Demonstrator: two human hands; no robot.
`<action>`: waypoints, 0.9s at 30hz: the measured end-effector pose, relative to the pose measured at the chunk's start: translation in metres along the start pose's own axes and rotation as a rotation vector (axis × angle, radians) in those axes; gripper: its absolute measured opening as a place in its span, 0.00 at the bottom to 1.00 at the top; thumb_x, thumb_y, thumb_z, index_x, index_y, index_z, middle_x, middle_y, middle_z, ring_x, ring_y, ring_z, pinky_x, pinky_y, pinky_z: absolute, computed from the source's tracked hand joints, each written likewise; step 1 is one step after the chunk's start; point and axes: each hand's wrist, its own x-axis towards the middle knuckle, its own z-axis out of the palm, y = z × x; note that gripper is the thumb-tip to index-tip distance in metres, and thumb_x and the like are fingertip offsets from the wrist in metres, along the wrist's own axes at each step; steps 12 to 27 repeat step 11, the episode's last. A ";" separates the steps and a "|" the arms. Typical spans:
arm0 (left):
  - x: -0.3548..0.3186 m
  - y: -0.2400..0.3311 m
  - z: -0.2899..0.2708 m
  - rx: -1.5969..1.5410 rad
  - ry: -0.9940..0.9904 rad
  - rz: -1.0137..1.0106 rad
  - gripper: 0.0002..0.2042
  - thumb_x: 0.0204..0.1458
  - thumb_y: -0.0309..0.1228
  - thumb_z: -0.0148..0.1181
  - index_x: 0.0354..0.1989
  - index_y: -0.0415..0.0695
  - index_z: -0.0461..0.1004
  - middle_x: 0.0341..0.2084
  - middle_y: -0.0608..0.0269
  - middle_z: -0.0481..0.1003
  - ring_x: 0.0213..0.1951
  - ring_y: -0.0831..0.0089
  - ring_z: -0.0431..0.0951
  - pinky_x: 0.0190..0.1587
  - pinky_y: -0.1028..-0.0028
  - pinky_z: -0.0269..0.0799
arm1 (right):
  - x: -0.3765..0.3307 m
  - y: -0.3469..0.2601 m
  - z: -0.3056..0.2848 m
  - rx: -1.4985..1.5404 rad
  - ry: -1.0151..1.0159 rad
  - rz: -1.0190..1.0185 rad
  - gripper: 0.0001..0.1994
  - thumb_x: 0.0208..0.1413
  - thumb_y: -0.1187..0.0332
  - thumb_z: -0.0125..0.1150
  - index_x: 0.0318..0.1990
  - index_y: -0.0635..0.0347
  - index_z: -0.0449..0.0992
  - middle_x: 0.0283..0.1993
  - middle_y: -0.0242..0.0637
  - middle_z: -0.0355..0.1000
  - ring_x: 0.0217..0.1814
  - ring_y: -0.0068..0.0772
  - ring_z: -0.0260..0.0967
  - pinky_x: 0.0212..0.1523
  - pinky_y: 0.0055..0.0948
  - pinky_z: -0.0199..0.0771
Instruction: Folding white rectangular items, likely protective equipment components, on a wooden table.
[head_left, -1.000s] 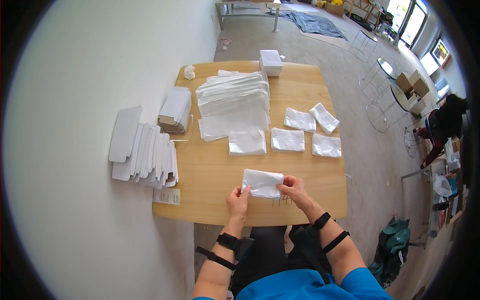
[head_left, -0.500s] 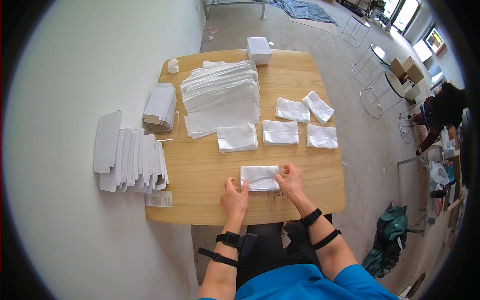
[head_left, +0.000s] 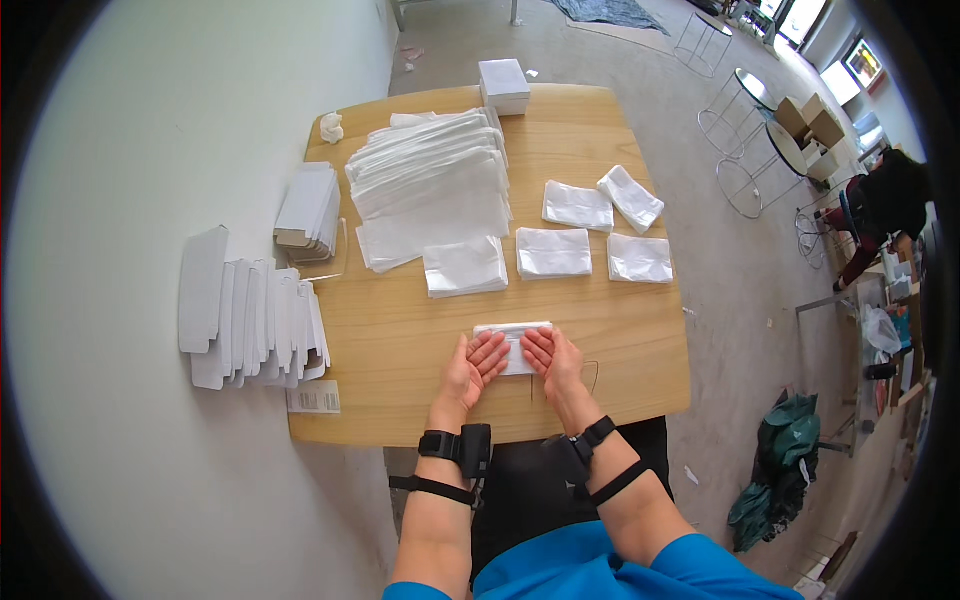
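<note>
A small folded stack of thin white sheets or bags [head_left: 515,358] lies near the front edge of the wooden table, partly covered by my fingers. Over its left side is my left hand [head_left: 472,368], palm turned up and fingers stretched out. My right hand [head_left: 556,362] mirrors it at the right side, palm also up, fingers extended and holding nothing. Whether the backs of the fingers touch the stack, I cannot tell. Several similar folded stacks, such as this one [head_left: 554,254], lie farther off to the right.
A large fanned pile of white sheets [head_left: 430,200] covers the table's far left. Behind it stands a white box [head_left: 504,88]. Flattened white cartons [head_left: 205,290] lean by the left wall, below more cartons [head_left: 308,200]. A person [head_left: 885,210] sits at the far right.
Both hands have let go of the stack's side edges and turned palm up over it, coming closer together. The whole view has shifted slightly.
</note>
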 end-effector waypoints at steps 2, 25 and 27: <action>0.000 0.004 0.003 0.007 0.001 -0.014 0.26 0.67 0.47 0.30 0.56 0.37 0.63 0.54 0.49 0.71 0.55 0.56 0.73 0.55 0.60 0.74 | 0.000 -0.001 0.002 -0.024 0.007 -0.021 0.17 0.66 0.58 0.44 0.49 0.65 0.69 0.46 0.43 0.75 0.48 0.35 0.76 0.44 0.31 0.80; -0.010 0.012 -0.001 -0.075 -0.097 -0.049 0.20 0.66 0.42 0.39 0.55 0.40 0.66 0.54 0.49 0.71 0.55 0.57 0.72 0.58 0.59 0.71 | -0.001 -0.014 -0.020 0.232 -0.299 0.120 0.21 0.64 0.51 0.48 0.48 0.61 0.71 0.49 0.43 0.74 0.48 0.36 0.75 0.45 0.30 0.78; -0.010 0.012 -0.001 -0.075 -0.097 -0.049 0.20 0.66 0.42 0.39 0.55 0.40 0.66 0.54 0.49 0.71 0.55 0.57 0.72 0.58 0.59 0.71 | -0.001 -0.014 -0.020 0.232 -0.299 0.120 0.21 0.64 0.51 0.48 0.48 0.61 0.71 0.49 0.43 0.74 0.48 0.36 0.75 0.45 0.30 0.78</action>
